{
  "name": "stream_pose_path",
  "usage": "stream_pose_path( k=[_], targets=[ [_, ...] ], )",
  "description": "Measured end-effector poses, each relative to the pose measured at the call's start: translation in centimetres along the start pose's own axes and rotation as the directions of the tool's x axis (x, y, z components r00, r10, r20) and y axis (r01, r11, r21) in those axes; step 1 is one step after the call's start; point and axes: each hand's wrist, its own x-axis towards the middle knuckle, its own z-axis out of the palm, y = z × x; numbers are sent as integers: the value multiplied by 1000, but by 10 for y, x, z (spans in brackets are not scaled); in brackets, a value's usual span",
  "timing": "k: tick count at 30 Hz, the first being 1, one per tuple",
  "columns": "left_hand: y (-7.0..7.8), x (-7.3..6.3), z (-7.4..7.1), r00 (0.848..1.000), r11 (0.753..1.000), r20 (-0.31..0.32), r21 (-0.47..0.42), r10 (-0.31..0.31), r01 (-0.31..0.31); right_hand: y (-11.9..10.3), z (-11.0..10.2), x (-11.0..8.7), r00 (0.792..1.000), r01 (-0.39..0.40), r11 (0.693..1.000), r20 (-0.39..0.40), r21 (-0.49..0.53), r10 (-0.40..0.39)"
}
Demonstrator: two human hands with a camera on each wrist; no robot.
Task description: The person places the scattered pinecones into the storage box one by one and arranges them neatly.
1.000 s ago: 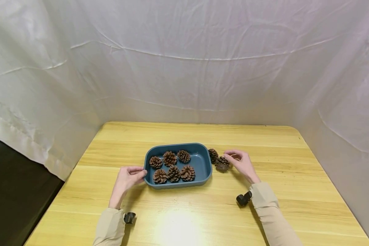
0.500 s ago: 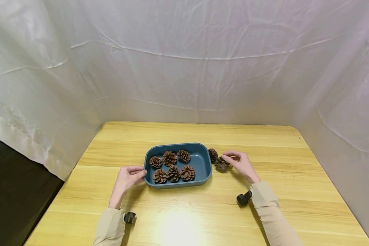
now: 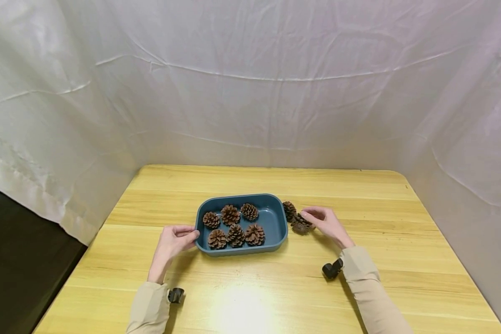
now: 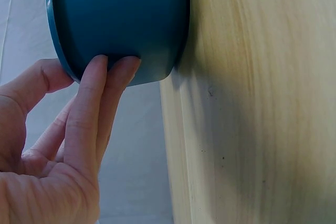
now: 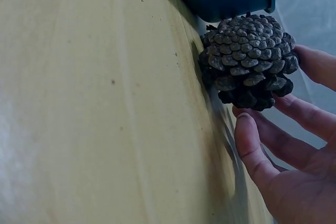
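Note:
A dark blue, rounded rectangular box (image 3: 278, 241) stands on the table with several brown pine cones (image 3: 235, 235) inside, in two rough rows. Its left end rim is pinched by my left hand (image 3: 173, 243); in the left wrist view the fingers (image 4: 84, 119) lie against the outer wall. Beside the box's right end, outside it, sits a small cluster of pine cones. My right hand (image 3: 329, 227) holds one with thumb and fingers around it; in the right wrist view this pine cone (image 5: 249, 59) shows close up near the box. Its far side is hidden.
The wooden table (image 3: 250, 287) has a bright glare patch near its front. A pale curtain (image 3: 250, 111) hangs behind and along both sides. Something black (image 3: 21, 260) lies beyond the left table edge. Another pine cone (image 3: 289, 211) sits against the box's right end.
My right hand has shifted very slightly down over the pine cone cluster. My left hand, the box and the pine cones in it have stayed in place.

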Motion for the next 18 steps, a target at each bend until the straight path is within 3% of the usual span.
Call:
stream_pose_path(
  k=[18],
  targets=[
    [1, 0, 0, 1000, 1000, 1, -1, 3, -3, -3, 1, 2, 999, -22, 1000, 36, 17, 21]
  ],
)
